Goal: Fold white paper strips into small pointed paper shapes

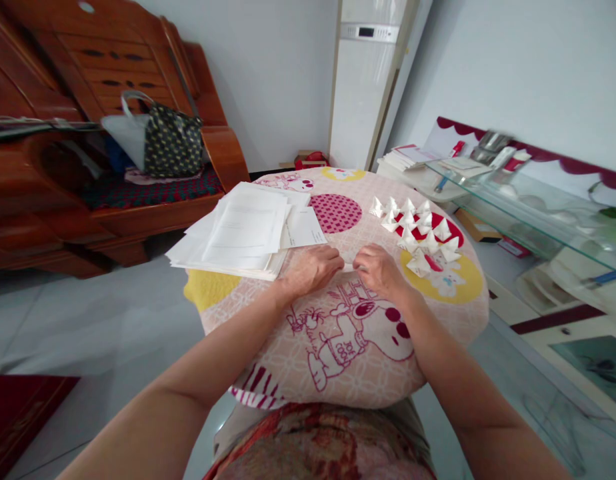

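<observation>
Over the middle of a round table with a patterned cloth, both my hands are closed on a small piece of white paper. Most of the paper is hidden by the fingers; only a bit shows between them. My left hand grips its left end, my right hand its right end. Just left of my left hand lies a thick, uneven stack of white paper sheets. To the right of my right hand, several small folded paper boats stand in loose rows on the cloth.
A wooden bench at the left holds a dark patterned bag. On the right, a glass shelf with small items runs close to the table's edge. A tall white air conditioner stands behind the table.
</observation>
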`<control>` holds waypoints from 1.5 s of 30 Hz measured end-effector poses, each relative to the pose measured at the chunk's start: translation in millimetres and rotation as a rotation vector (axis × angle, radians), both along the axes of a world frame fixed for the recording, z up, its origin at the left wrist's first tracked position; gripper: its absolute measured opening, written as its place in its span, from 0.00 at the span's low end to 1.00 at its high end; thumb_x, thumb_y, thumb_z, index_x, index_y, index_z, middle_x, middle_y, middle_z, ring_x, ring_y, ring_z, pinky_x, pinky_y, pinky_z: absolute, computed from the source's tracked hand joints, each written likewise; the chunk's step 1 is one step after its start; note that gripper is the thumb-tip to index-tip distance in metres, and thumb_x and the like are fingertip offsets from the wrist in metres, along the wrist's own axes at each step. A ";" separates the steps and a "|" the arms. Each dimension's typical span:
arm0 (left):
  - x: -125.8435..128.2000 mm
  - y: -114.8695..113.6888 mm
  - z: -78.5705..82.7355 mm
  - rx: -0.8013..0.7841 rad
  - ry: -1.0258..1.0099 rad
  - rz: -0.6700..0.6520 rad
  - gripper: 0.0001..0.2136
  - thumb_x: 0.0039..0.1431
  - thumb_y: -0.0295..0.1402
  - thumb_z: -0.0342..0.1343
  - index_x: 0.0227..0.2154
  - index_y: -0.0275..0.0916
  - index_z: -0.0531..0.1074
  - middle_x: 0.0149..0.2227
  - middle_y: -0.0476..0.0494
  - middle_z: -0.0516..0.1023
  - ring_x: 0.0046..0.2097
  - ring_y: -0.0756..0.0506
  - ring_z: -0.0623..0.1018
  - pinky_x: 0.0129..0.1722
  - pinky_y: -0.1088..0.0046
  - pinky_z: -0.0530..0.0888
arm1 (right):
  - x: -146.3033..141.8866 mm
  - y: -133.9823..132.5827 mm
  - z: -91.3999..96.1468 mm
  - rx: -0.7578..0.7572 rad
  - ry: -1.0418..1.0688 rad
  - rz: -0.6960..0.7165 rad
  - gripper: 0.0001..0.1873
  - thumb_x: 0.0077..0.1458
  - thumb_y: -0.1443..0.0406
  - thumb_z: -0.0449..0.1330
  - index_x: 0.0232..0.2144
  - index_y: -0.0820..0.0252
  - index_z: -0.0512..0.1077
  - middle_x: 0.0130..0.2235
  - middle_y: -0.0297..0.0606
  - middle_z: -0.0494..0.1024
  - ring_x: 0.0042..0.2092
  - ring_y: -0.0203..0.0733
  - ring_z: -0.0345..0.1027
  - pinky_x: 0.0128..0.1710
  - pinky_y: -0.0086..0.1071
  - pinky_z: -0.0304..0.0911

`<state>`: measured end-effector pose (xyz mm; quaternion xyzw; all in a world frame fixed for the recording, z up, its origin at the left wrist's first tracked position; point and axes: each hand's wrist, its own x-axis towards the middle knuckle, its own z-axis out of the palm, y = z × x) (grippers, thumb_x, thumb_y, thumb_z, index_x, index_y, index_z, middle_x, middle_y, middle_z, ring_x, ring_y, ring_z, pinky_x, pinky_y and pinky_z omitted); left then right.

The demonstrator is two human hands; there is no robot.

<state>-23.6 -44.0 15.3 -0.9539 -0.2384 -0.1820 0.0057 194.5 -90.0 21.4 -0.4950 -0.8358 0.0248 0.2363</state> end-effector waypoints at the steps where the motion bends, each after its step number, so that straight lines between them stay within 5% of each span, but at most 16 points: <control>1: 0.0 -2.6 -0.3 -0.019 0.064 -0.018 0.08 0.66 0.25 0.52 0.36 0.37 0.76 0.36 0.42 0.77 0.40 0.44 0.76 0.42 0.69 0.71 | -0.3 -1.8 -2.5 -0.039 -0.079 0.024 0.10 0.53 0.76 0.58 0.26 0.60 0.76 0.33 0.42 0.75 0.40 0.46 0.67 0.44 0.37 0.61; 7: -5.5 -12.7 -1.3 -0.178 0.177 -0.042 0.05 0.58 0.24 0.57 0.36 0.37 0.74 0.38 0.42 0.78 0.39 0.44 0.77 0.38 0.70 0.71 | -2.6 -12.3 -4.0 -0.218 -0.244 0.063 0.12 0.56 0.76 0.59 0.27 0.60 0.79 0.31 0.40 0.73 0.35 0.42 0.66 0.36 0.33 0.57; 20: -18.7 -0.2 -4.6 -0.534 -0.051 0.073 0.08 0.59 0.32 0.56 0.31 0.37 0.80 0.30 0.47 0.81 0.30 0.50 0.75 0.32 0.74 0.65 | 9.8 -6.3 3.6 -0.480 0.144 0.042 0.08 0.54 0.71 0.63 0.25 0.59 0.80 0.30 0.35 0.77 0.33 0.38 0.68 0.36 0.31 0.59; 27: -29.2 9.6 -5.7 -0.708 -0.100 0.097 0.08 0.54 0.33 0.57 0.24 0.36 0.78 0.20 0.53 0.73 0.24 0.54 0.66 0.26 0.77 0.59 | 13.8 -3.7 -4.7 -0.476 0.217 -0.041 0.08 0.53 0.69 0.63 0.23 0.58 0.79 0.27 0.34 0.77 0.31 0.38 0.67 0.32 0.30 0.57; 34: -36.8 14.0 -6.5 -0.718 -0.045 0.070 0.08 0.53 0.35 0.58 0.26 0.37 0.78 0.22 0.53 0.74 0.25 0.53 0.68 0.27 0.77 0.60 | 13.5 -2.5 -6.3 -0.488 0.224 -0.055 0.09 0.53 0.69 0.62 0.23 0.59 0.78 0.25 0.33 0.76 0.30 0.38 0.67 0.31 0.31 0.56; 39: -20.7 4.0 -6.6 -0.573 -0.091 0.163 0.07 0.55 0.34 0.60 0.30 0.37 0.80 0.30 0.47 0.80 0.31 0.50 0.74 0.32 0.75 0.65 | 7.2 -4.6 -0.2 -0.502 0.213 -0.101 0.08 0.52 0.70 0.62 0.22 0.60 0.77 0.24 0.32 0.74 0.29 0.37 0.66 0.30 0.30 0.55; 45: -12.4 5.2 -12.3 -0.635 -0.087 0.244 0.10 0.58 0.34 0.58 0.25 0.36 0.79 0.23 0.50 0.76 0.27 0.51 0.71 0.30 0.74 0.62 | 5.2 -6.6 3.1 -0.529 0.225 -0.195 0.11 0.52 0.66 0.63 0.19 0.60 0.75 0.20 0.30 0.69 0.25 0.35 0.62 0.27 0.30 0.53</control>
